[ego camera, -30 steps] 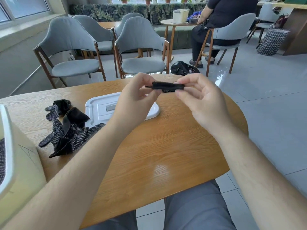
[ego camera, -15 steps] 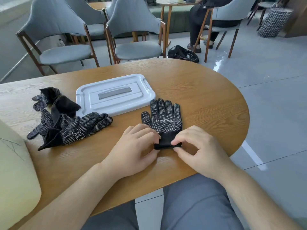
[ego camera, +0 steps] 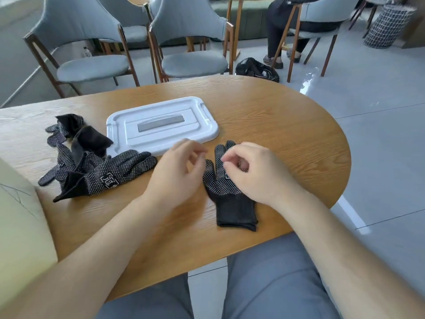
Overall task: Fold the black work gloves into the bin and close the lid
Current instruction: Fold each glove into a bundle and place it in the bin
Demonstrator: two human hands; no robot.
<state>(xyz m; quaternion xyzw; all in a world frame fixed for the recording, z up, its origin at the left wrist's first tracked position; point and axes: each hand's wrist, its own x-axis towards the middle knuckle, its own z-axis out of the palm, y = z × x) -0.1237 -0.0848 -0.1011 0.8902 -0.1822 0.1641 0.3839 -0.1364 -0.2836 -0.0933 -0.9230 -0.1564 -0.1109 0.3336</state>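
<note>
glove [ego camera: 230, 199]: flat at frame centre, dots up, cuff toward lower edge | right hand [ego camera: 253, 173]: curled over its fingers, grip impossible to tell | left hand [ego camera: 179, 171]: loosely curled just beside, holding nothing | step: fold fingers squarely onto cuff, press crease flat | around: pile of gloves [ego camera: 92, 173] left, lid [ego camera: 161, 125] behind, bin [ego camera: 20, 226] lower left

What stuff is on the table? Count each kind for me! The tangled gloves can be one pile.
Black dotted knit glove lying flat: 1
Pile of tangled black dotted gloves: 1 (too tangled to count singly)
White rectangular plastic lid: 1
Pale yellow plastic bin: 1
Total: 4
</note>
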